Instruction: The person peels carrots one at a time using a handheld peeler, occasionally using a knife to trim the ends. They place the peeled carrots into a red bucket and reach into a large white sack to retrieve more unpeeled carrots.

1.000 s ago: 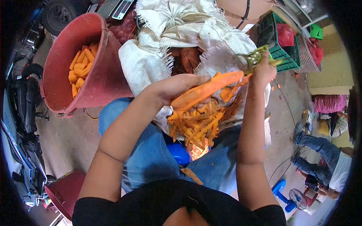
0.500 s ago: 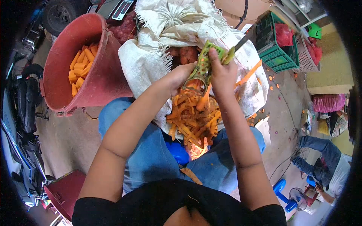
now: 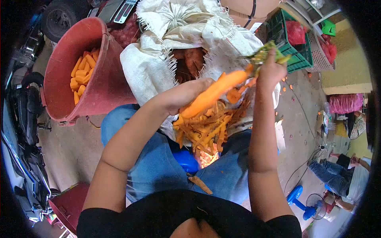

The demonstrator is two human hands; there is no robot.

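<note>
My left hand (image 3: 184, 97) is wrapped round the near part of a bright orange carrot (image 3: 216, 93), its surface bare of skin. The carrot slants up to the right over a heap of carrot peelings (image 3: 206, 129). In my right hand (image 3: 272, 73) is a green, patterned peeler (image 3: 262, 54), blurred by motion, near the carrot's far end. A strip of peel hangs below that hand. Under both hands lies an open white woven sack (image 3: 145, 73), with unpeeled brownish carrots (image 3: 194, 61) showing in its mouth.
To the left stands a large red bucket (image 3: 57, 85) with peeled carrots (image 3: 84, 73) inside. A green crate (image 3: 287, 43) and cardboard boxes (image 3: 252, 10) are at the upper right. Carrot bits dot the floor there. A blue fan (image 3: 305, 208) and another person (image 3: 337, 174) are at the lower right.
My right hand has swung up and right with the peeler, away from the carrot's body. The carrot, earlier mostly covered by the hands, now shows along its length. My left hand is slightly lower.
</note>
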